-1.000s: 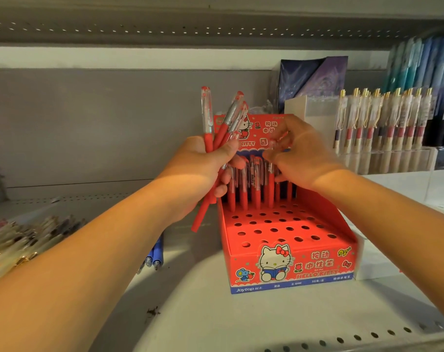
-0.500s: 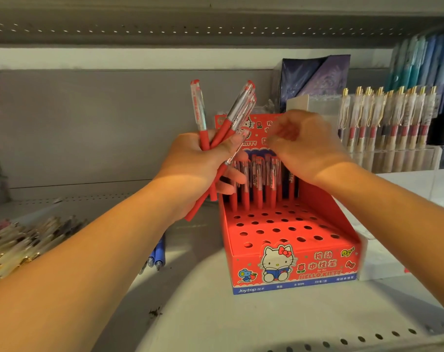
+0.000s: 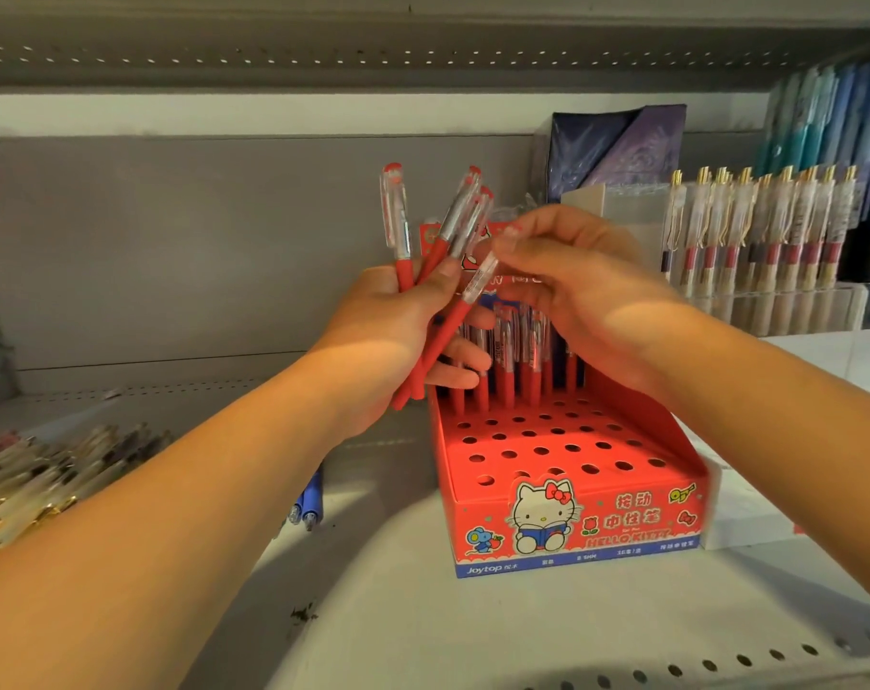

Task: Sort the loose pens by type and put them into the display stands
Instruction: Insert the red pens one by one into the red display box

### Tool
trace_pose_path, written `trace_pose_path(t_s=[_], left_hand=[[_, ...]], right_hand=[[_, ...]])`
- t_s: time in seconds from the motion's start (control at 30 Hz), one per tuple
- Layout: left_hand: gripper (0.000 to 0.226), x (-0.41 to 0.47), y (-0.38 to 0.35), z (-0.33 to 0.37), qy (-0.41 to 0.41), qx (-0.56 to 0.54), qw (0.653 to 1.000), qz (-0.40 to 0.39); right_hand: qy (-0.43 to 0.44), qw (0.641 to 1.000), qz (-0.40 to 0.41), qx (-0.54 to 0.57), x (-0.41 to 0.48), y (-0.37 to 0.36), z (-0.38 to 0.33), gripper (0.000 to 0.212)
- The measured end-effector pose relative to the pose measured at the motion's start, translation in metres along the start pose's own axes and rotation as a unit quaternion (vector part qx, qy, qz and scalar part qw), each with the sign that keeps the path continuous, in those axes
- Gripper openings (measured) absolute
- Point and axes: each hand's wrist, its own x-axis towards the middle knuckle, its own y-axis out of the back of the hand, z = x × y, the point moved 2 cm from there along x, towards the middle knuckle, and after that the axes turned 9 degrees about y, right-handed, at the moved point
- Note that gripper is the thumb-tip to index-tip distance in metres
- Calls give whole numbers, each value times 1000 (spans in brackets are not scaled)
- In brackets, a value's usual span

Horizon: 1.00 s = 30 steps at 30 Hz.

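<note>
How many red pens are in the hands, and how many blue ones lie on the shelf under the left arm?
Held red pens: 4, all in the left hand, one also pinched by the right hand
Shelf blue pens: 2 showing
Total: 6

Pens [image 3: 404,273] red, clear-topped; display stand [image 3: 637,532] red, cartoon-cat print, blue bottom stripe.

Four loose red pens [image 3: 397,226] in hand, two blue pens [image 3: 312,495] lying flat, one red display stand [image 3: 622,532], one clear stand [image 3: 771,311]. Two hands: left hand [image 3: 388,331], right hand [image 3: 587,291]. Gold-clipped pens [image 3: 35,480] at left too heaped to count.
</note>
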Motion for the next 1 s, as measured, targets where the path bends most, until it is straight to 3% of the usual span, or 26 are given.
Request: trace_pose_path(t_s=[0.13, 0.3, 0.43, 0.53, 0.73, 1.0], left_hand=[[27, 4, 4, -1, -10, 41, 998, 48], [25, 9, 9, -2, -38, 106, 988, 107], [25, 6, 7, -4, -26, 86, 994, 64], [25, 3, 3, -4, -3, 72, 997, 16], [21, 2, 3, -1, 45, 1, 998, -33], [14, 4, 0, -4, -4, 23, 1000, -19]], right_hand=[[-11, 999, 47, 16, 6, 6, -5, 14], [28, 988, 97, -120, 11, 19, -9, 15], [59, 925, 72, -368, 15, 27, -5, 19], [66, 881, 52, -465, 14, 32, -1, 13], [47, 851, 34, -522, 13, 35, 3, 12], [35, 847, 36, -529, 13, 36, 3, 12]])
